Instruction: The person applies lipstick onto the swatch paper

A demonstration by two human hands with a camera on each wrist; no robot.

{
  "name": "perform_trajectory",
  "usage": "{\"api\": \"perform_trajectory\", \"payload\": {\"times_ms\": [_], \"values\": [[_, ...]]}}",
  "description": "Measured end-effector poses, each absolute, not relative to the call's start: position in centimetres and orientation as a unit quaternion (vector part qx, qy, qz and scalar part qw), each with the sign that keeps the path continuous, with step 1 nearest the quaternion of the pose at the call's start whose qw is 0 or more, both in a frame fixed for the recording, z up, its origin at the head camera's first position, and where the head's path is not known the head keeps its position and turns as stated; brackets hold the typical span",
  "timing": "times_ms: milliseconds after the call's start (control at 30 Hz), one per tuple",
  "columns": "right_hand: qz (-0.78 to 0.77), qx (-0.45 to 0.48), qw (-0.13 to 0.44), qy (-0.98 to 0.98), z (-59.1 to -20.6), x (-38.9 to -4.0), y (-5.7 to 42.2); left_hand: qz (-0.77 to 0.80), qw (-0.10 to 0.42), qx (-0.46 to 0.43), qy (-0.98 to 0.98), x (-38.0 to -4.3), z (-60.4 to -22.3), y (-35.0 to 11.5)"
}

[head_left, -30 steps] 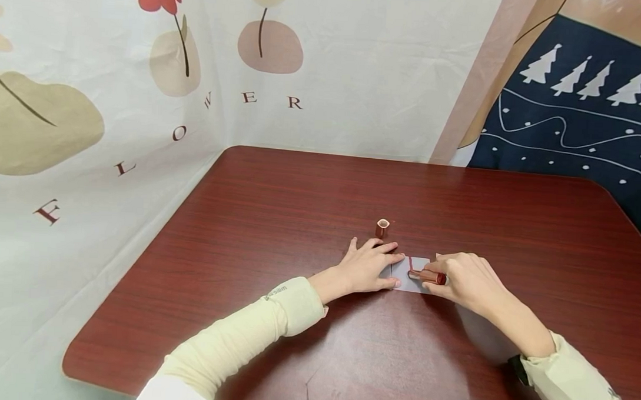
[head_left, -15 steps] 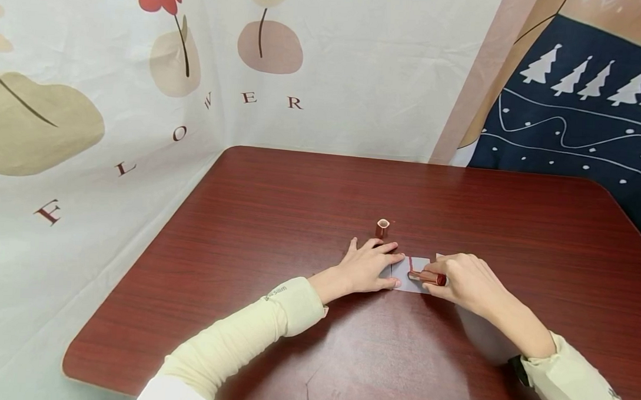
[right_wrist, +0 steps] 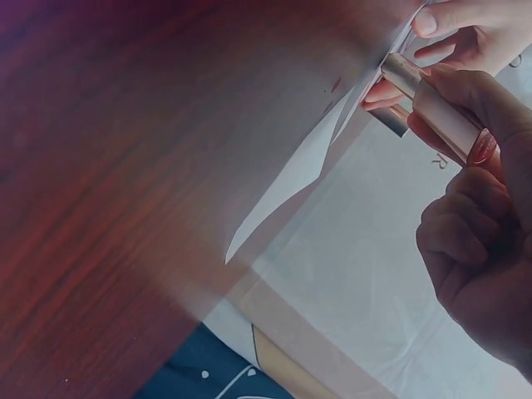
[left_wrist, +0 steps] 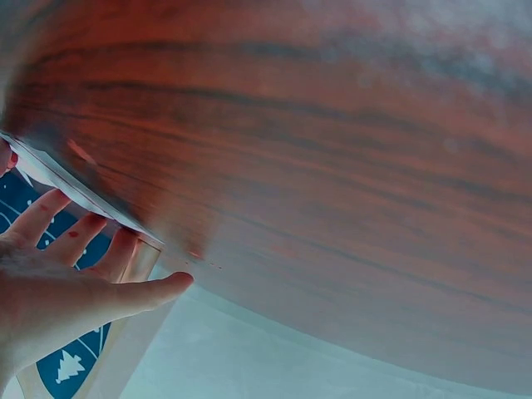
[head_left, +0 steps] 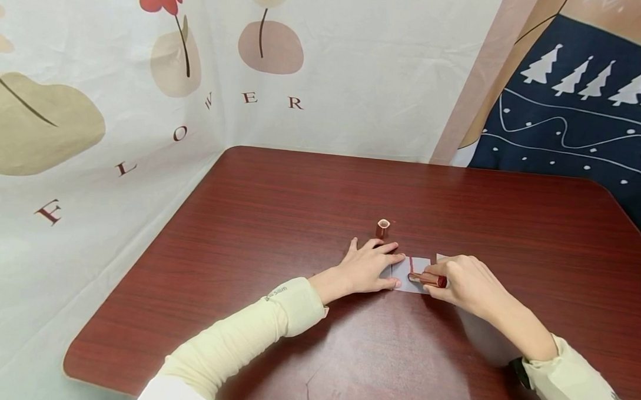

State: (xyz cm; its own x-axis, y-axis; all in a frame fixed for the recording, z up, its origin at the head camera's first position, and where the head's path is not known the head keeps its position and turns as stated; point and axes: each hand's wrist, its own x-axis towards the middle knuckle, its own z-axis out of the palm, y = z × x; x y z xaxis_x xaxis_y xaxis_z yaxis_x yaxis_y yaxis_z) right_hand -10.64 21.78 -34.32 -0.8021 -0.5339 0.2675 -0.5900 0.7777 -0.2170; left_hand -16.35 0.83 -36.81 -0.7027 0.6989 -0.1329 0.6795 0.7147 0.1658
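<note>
A lipstick lies pinched between the thumb and fingers of my right hand, its tip against a small pale sheet of paper. From that tip a dark red stroke runs up to the sheet's far edge. My left hand rests with spread fingers on the paper's left side, thumb and index finger on its edge. In the right wrist view, the lipstick slants between curled fingers, and part of the paper lifts off the table. Reddish marks show on the left hand in its wrist view.
The lipstick's cap stands upright just beyond the left hand, its opening upward. Under everything is a dark red wood-grain table. A white printed cloth and a navy cloth with white trees hang behind it.
My right hand has slid slightly toward me with the lipstick, and the red stroke looks a little longer. The left hand has kept its place.
</note>
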Motion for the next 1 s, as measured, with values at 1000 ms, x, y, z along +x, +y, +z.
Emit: {"api": "perform_trajectory", "payload": {"times_ms": [1000], "values": [[0.155, 0.305, 0.105, -0.934, -34.44, -10.37, 21.77, 0.052, 0.097, 0.373, 0.921, -16.27, -36.70, 0.81]]}}
